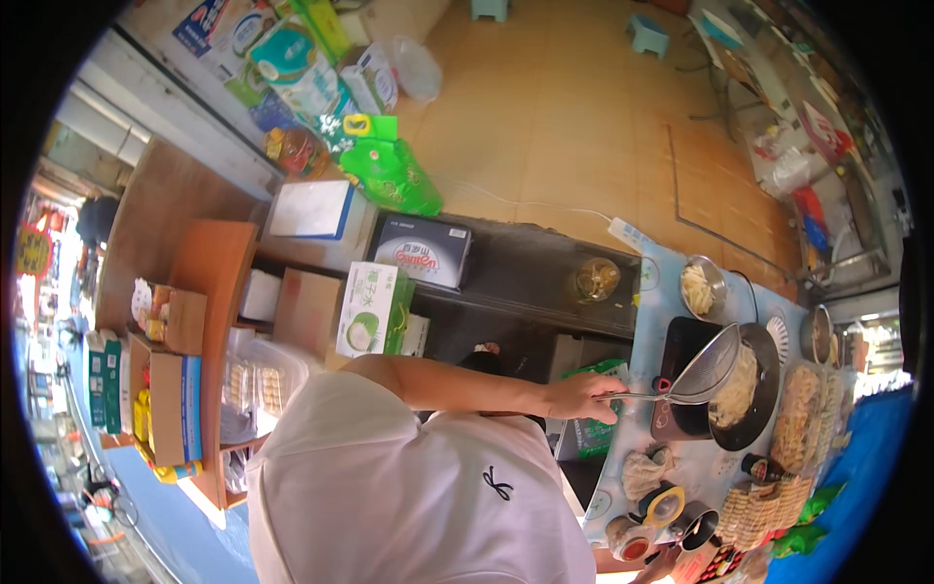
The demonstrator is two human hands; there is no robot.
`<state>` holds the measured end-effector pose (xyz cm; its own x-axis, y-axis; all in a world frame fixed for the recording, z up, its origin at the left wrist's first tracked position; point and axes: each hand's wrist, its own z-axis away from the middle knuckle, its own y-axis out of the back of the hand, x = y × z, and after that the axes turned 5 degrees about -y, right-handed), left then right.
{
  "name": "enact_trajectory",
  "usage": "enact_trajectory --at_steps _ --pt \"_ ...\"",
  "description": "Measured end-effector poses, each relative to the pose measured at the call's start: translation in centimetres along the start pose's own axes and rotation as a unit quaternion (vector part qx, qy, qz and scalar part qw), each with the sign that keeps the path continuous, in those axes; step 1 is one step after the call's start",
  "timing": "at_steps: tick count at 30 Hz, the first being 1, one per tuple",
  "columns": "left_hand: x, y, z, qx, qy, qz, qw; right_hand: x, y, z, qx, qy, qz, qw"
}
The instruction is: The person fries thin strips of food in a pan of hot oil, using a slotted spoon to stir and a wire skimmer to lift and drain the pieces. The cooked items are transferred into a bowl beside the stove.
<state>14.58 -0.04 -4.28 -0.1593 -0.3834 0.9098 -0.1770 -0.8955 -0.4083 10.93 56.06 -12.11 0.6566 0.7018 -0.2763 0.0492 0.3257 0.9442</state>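
Note:
My left hand [584, 398] grips the handle of a metal mesh strainer [704, 372], tilted over the left part of a dark wok [765, 394]. Pale shredded or noodle-like food [737, 387] lies in the wok, which sits on a black induction cooker [678, 350]. At the bottom edge, my right hand [660, 563] is partly seen near a small dark pot [697, 525]; whether it holds the dark handle-like piece there is unclear. A metal bowl of pale strips [700, 288] stands beyond the cooker. A cloth [646, 471] lies nearer the jars.
Trays of food [799, 416], stacked pale pieces [762, 511], a dark bottle [762, 466] and a lidded jar [631, 540] crowd the table. A power strip [627, 233] adjoins its corner. A glass bowl [597, 279] rests on the dark shelf; cartons [372, 306] stand farther left.

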Motion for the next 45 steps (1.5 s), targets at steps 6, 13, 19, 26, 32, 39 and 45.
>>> enact_trajectory --at_steps 6,13,19,26,32,39,45 --pt "1.6 3.5 1.3 0.036 -0.029 0.018 0.999 -5.4 -1.4 1.4 0.09 0.054 0.038 0.994" --pt "2.4 6.7 3.3 0.086 -0.029 0.039 0.995 -9.4 -1.1 1.8 0.205 0.135 0.019 0.969" --pt "2.8 9.5 4.4 0.126 -0.074 -0.013 0.989 -12.9 1.8 0.8 0.319 0.371 -0.139 0.861" --pt "5.0 11.8 4.0 0.284 -0.172 -0.045 0.942 -32.6 -8.2 26.0 -0.252 0.477 -0.266 0.799" --pt "6.4 13.8 4.6 0.411 -0.288 0.01 0.865 -39.5 -11.5 39.6 -0.647 0.425 -0.239 0.586" --pt "6.3 14.4 8.9 0.499 -0.363 0.057 0.785 -42.6 -14.9 43.0 -0.623 0.473 -0.178 0.598" --pt "-0.5 17.3 13.3 0.635 -0.218 -0.267 0.691 -43.7 -15.3 46.0 -0.637 0.42 -0.143 0.63"
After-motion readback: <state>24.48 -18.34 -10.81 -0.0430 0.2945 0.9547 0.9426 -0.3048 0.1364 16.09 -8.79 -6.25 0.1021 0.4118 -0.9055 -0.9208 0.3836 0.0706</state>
